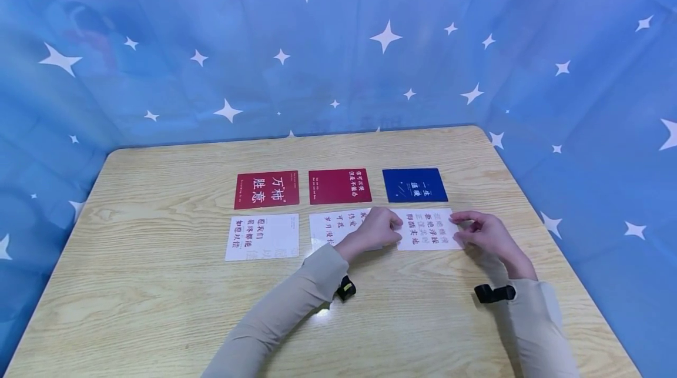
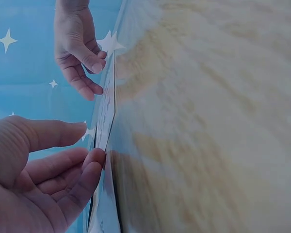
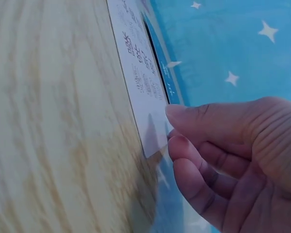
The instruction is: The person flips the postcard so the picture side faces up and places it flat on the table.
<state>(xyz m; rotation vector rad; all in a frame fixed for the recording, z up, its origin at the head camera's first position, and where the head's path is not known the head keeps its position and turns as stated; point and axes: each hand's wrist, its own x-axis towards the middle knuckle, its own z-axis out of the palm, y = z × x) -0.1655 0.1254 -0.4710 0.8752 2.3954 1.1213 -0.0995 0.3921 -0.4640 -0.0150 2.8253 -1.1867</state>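
Note:
A white card [image 1: 425, 230] printed with dark and grey Chinese characters lies on the table between the two hands. At its left end is my left hand [image 1: 376, 228]; in the left wrist view, fingertips [image 2: 98, 160] touch the card's edge while the thumb stays apart. My right hand [image 1: 486, 237] is at the card's right end, with thumb and fingers loosely bent and spread. In the right wrist view, the thumb tip meets the corner of the card [image 3: 140, 73]. Partly under the left hand lies another white card [image 1: 330, 228].
A third white card [image 1: 262, 238] lies to the left. Behind the white row lie a red card [image 1: 244, 193], another red card [image 1: 333, 187] and a blue card [image 1: 402, 181]. The wooden table [image 1: 158, 307] ends at a blue star-patterned curtain [image 1: 338, 31].

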